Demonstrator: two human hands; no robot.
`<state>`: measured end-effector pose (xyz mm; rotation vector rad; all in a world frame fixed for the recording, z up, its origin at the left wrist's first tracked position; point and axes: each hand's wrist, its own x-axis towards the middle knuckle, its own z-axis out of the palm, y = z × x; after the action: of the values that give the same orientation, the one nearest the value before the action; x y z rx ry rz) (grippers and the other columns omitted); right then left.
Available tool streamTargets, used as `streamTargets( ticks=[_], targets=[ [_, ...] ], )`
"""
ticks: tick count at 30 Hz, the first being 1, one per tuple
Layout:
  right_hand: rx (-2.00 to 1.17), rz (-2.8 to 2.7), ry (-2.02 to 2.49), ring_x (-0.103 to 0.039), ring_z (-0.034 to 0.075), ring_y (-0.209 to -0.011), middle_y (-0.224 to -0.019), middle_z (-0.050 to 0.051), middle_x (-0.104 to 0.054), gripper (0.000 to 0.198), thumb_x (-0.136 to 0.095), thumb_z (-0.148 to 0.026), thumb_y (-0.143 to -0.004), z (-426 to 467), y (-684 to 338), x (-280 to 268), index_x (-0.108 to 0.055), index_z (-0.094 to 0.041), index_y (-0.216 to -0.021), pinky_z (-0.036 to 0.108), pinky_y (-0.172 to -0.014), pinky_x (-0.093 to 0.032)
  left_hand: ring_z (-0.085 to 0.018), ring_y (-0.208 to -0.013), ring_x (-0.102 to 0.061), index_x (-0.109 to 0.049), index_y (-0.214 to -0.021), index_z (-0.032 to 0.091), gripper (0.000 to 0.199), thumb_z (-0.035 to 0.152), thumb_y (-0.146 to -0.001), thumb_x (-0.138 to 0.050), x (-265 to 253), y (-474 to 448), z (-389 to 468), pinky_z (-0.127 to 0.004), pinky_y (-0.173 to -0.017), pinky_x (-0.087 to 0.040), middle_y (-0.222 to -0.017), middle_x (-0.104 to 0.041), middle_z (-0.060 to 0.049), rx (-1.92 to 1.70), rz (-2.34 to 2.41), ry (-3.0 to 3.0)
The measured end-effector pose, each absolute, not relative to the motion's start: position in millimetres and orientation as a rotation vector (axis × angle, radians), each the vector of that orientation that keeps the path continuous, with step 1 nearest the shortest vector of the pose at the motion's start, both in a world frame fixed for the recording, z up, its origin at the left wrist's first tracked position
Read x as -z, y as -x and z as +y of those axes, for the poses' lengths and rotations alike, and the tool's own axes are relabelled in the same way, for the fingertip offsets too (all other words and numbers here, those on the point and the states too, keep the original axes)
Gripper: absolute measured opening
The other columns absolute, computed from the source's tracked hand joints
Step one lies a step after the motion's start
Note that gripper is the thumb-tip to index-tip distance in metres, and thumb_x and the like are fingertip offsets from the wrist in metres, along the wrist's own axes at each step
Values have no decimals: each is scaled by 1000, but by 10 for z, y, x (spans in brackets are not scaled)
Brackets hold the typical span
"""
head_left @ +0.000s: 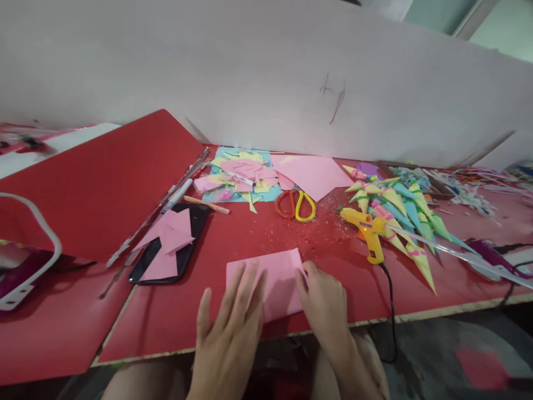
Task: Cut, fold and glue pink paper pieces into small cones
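Note:
A sheet of pink paper [281, 283] lies at the table's front edge, its top right corner slightly raised. My left hand [233, 322] rests flat over the paper's left part, fingers stretched and spread. At the right edge my right hand [325, 300] has its fingers curled, with the thumb and forefinger on the paper's border. Behind the sheet lie scissors with one red and one yellow handle [306, 206]; their blades are hidden under paper. Cut pink pieces [170, 239] sit on a black phone [192, 222] to the left.
A yellow glue gun [368, 228] with its black cord [391, 311] is at the right, beside several paper cones [422, 264]. Paper scraps [245, 172] and a larger pink sheet [312, 172] lie at the back. A red board [112, 183] slants at the left.

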<state>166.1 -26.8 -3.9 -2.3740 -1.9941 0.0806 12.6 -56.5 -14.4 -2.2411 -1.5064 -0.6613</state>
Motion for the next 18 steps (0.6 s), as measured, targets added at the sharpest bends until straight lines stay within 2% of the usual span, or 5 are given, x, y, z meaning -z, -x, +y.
streamTargets(
  ticks=[1,3,7,10,18],
  targets=[
    [-86,-1990,2382,-66,20,-64,-69,5,-69,18,-44,-27,-87,-265,-1657,34,-60,-20,-81,24,-49,-30,-19,-114,-49,-53,-118,21,34,23,-89,-34,140,-179,-557,-43,-109,-2,-127,-54,-5,672,-1504,2294],
    [-96,-1988,2387,-66,20,-65,-70,6,-69,20,-43,-27,-88,-258,-1648,23,-60,-19,-81,24,-49,-31,-15,-115,-49,-57,-112,22,36,25,-91,-29,159,-264,-523,-36,-110,-3,-124,-57,-1,648,-1446,2431],
    [-116,-1970,2420,-67,20,-67,-71,7,-69,21,-43,-27,-88,-246,-1635,8,-61,-19,-80,24,-50,-34,-15,-112,-51,-56,-115,21,35,29,-91,-32,259,-314,-451,-31,-99,-28,-123,-58,1,543,-1325,2538],
    [-123,-1955,2436,-67,19,-67,-72,7,-70,23,-41,-25,-89,-237,-1629,3,-61,-19,-82,24,-51,-35,-19,-111,-53,-52,-119,20,36,30,-88,-38,302,-290,-446,-35,-90,-39,-125,-56,-2,472,-1308,2574],
    [-49,-1980,2469,-67,20,-62,-65,8,-68,19,-43,-22,-88,-222,-1617,26,-59,-17,-80,24,-47,-33,-23,-115,-49,-47,-125,20,42,34,-86,-41,298,-260,-470,-41,-91,-40,-130,-51,-4,403,-1325,2625]
  ],
)
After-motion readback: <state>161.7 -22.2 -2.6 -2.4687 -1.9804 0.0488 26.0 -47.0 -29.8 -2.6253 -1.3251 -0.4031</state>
